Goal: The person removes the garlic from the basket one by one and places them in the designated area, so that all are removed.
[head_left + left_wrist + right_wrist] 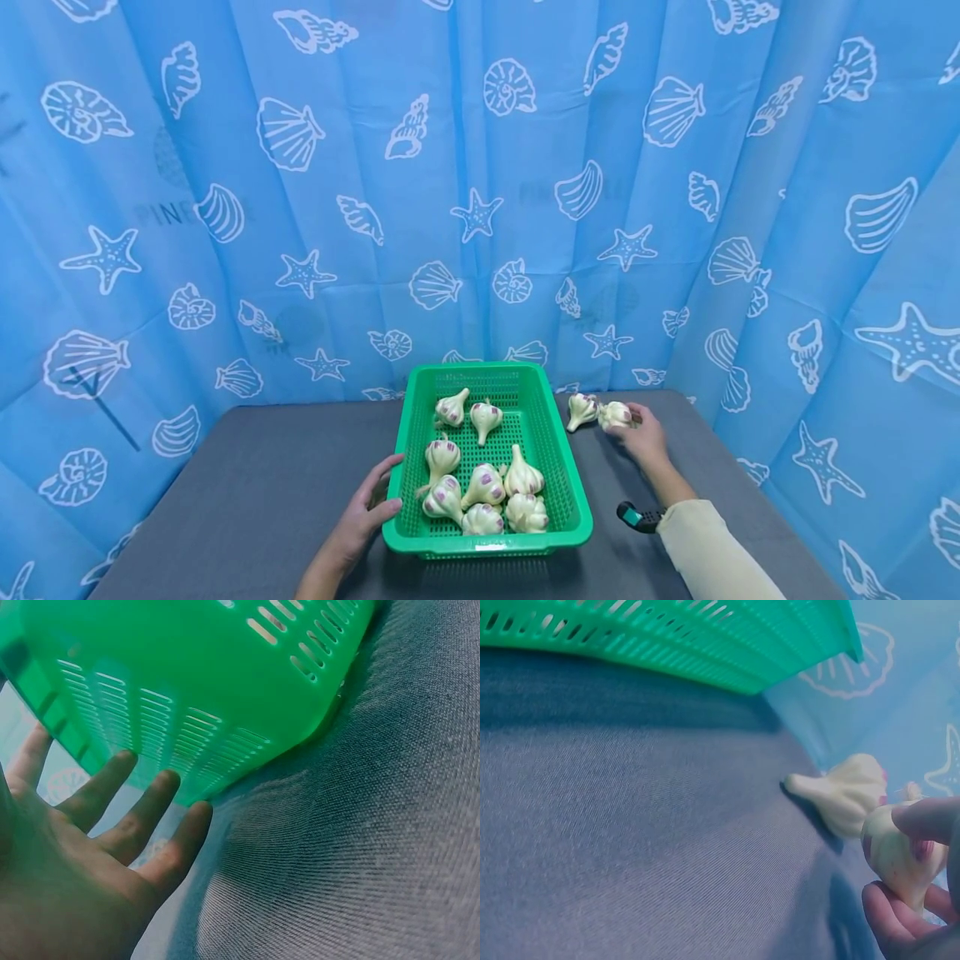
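Observation:
A green plastic basket stands on the grey table with several garlic bulbs inside it. My left hand is at the basket's left side, its fingers spread and extended along the perforated wall in the left wrist view. Right of the basket, my right hand grips a garlic bulb between thumb and fingers. Just left of that one, another garlic bulb lies on the table, its stem pointing toward the basket in the right wrist view.
The grey cloth-covered table extends to both sides of the basket. A blue curtain with white shell prints hangs right behind the table's back edge. A black strap with a teal piece is at my right wrist.

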Available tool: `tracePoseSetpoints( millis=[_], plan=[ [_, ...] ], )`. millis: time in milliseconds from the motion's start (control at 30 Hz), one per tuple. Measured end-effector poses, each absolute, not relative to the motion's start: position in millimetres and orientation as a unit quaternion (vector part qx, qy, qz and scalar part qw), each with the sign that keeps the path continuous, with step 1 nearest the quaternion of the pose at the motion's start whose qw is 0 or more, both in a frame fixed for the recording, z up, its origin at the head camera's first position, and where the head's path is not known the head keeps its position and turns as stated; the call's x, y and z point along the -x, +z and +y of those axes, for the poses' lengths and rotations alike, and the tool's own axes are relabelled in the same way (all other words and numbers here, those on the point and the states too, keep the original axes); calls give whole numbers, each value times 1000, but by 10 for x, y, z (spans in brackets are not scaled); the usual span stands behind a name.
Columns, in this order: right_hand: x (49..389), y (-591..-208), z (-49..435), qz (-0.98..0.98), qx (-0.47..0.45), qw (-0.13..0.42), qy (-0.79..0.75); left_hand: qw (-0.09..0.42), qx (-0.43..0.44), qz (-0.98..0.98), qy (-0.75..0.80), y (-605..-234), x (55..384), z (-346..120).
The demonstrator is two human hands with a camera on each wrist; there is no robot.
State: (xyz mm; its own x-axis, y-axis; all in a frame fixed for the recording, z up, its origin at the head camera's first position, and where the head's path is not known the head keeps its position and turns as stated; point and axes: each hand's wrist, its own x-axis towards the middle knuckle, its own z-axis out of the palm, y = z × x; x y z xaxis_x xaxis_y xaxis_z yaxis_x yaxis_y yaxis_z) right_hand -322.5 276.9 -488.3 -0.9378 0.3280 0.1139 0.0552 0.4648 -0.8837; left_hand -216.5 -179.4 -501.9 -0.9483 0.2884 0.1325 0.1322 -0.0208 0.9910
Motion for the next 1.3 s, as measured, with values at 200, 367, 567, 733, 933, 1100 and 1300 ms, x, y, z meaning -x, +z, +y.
tracePoseSetpoints(
  millis=[200,367,567,733,933,1100,1300],
  plan=[
    [3197,-4939,2791,-835,134,120,520,56,-155,697,698,-5013,2164,-1790],
    [3176,-4975,2815,-830,151,111,525,56,-152,695,701,-5019,2174,-1788],
    [3189,-4991,2844,-825,155,100,534,56,-160,692,701,-5033,2180,-1803],
    [3195,-4986,2840,-818,157,104,544,53,-160,692,702,-5038,2173,-1807],
    [3177,-5003,2832,-807,171,108,555,55,-159,692,702,-5034,2167,-1802],
    [3199,-5031,2824,-802,180,123,557,54,-154,696,700,-5034,2173,-1799],
    [3230,-5044,2806,-793,196,132,561,54,-159,693,702,-5033,2175,-1803]
  ],
)
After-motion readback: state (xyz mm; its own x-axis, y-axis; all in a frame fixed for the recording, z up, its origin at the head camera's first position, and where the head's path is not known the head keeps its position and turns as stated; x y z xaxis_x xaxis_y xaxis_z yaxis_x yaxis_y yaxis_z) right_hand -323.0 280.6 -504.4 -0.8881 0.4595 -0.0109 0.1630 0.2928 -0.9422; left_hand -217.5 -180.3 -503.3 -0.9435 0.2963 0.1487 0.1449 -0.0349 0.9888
